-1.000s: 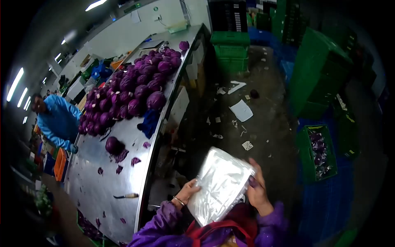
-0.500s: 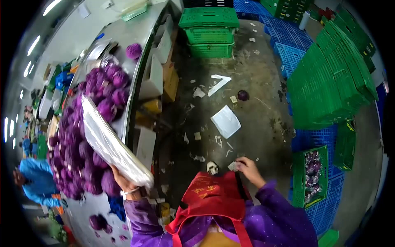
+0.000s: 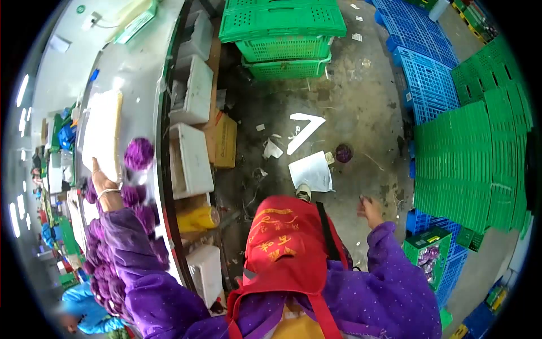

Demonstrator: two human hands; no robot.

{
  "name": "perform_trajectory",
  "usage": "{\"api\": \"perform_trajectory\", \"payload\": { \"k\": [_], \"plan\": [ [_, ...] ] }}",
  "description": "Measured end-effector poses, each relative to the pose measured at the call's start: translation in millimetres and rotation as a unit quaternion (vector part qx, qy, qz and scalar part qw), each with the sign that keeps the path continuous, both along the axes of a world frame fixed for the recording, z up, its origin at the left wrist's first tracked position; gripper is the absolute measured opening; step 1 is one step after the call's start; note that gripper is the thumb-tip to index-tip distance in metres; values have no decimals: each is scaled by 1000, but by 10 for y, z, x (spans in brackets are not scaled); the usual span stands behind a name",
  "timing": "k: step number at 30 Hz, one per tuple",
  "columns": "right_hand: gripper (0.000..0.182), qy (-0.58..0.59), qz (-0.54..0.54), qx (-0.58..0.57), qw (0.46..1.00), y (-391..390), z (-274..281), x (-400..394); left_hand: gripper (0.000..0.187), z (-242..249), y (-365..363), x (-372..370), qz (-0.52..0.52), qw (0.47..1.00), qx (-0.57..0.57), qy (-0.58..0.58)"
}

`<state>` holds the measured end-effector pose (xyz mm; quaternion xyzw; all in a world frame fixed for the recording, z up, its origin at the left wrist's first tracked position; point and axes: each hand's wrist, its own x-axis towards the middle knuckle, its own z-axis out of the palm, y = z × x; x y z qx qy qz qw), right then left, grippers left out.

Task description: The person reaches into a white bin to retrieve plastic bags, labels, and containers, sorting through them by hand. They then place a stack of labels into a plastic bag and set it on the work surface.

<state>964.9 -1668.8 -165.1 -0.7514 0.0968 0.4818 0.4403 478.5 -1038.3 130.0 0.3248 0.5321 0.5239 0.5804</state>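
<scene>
My left hand (image 3: 106, 189) is closed on the near end of a white, shiny stack of plastic bags (image 3: 103, 130), over the steel table (image 3: 132, 79). Glare washes out much of the stack. Just right of it sits a single purple cabbage (image 3: 139, 153). A heap of purple cabbages (image 3: 104, 268) spreads below my left forearm. Out over the floor on the other side, my right hand (image 3: 371, 212) hangs with loosely bent fingers apart and nothing visible in them.
Stacked green crates (image 3: 282, 28) stand ahead. On the right are blue pallets (image 3: 426, 79), tall green crates (image 3: 457, 164) and a crate of wrapped cabbages (image 3: 428, 263). White foam boxes (image 3: 192, 161) sit under the table. A cabbage (image 3: 343, 152) and a white sheet (image 3: 311, 171) lie on the floor.
I have moved forward along the table. My left hand has carried the bag stack forward, beyond most of the cabbage heap. My right hand has swung slightly outward.
</scene>
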Motion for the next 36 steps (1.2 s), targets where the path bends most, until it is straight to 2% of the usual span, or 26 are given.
{"api": "perform_trajectory", "payload": {
  "k": [2, 4, 5, 6, 7, 10, 13, 16, 18, 20, 21, 22, 23, 24, 26, 28, 29, 30, 31, 32, 33, 34, 36],
  "plan": [
    [54, 1, -19, -3, 1000, 494, 88, 328, 41, -169, 827, 79, 66, 992, 25, 101],
    [67, 15, -70, -17, 997, 864, 13, 638, 47, -547, 1845, -277, -40, 996, -13, 82],
    [87, 27, -85, -43, 995, 1017, -112, 773, 45, -661, 2080, -235, -98, 889, 60, 442],
    [90, 33, -111, -69, 991, 1103, -304, 871, 43, -689, 2253, -175, -150, 648, 130, 736],
    [93, 37, -139, -90, 986, 1222, -593, 998, 44, -801, 2403, -71, -145, 562, 157, 799],
    [104, 43, -174, -97, 979, 1398, -1753, 1310, 45, -1003, 2660, 231, -143, 526, 171, 821],
    [107, 29, -146, -169, 974, 1447, -2829, 1488, 47, -1185, 2480, 849, -165, 474, 215, 838],
    [107, -3, -117, -227, 967, 1416, -3928, 1756, 50, -1447, 1933, 1592, -220, 417, 274, 838],
    [108, -13, -110, -213, 971, 1490, -4369, 1994, 52, -1682, 1370, 2218, -276, 389, 307, 824],
    [100, -12, -37, -272, 962, 1423, -5028, 2097, 54, -1931, 813, 2781, -337, 373, 323, 802],
    [93, 34, -81, -167, 982, 1493, -5031, 2120, 55, -2045, 526, 3031, -374, 372, 321, 787],
    [86, 83, -122, -59, 987, 1536, -4934, 2121, 56, -2137, 261, 3238, -405, 373, 315, 773],
    [68, 116, -118, -3, 986, 1353, -5042, 2149, 57, -2221, -9, 3394, -434, 380, 299, 760],
    [62, 58, -130, 13, 990, 1260, -5038, 2071, 58, -2257, -280, 3491, -456, 394, 283, 747],
    [58, 57, -140, 64, 986, 1137, -5058, 1916, 61, -2357, -845, 3561, -494, 425, 256, 714],
    [54, 121, -118, 138, 976, 1163, -4939, 1626, 63, -2487, -1431, 3461, -531, 459, 206, 681],
    [51, 170, -117, 162, 965, 1507, -4369, 1385, 64, -2602, -1746, 3346, -544, 507, 144, 653],
    [56, 333, -166, 190, 909, 1829, -3831, 1204, 83, -3031, -2189, 2810, -452, 777, -87, 430],
    [68, 204, 98, 243, 943, 2006, -3205, 947, 92, -3007, -2520, 2951, -319, 862, -223, 326],
    [80, 11, 301, 279, 912, 2181, -2571, 690, 96, -2999, -2849, 2825, -264, 900, -255, 236],
    [90, 137, 257, 342, 893, 2532, -1983, 379, 101, -2961, -3213, 2625, -194, 920, -309, 140],
    [97, 221, 280, 423, 833, 2772, -1450, 80, 102, -2614, -3386, 2645, -167, 924, -343, 35],
    [104, 264, 379, 502, 731, 3106, -23, -500, 94, -2056, -3776, 2691, -78, 956, -248, -136]
  ]
}}
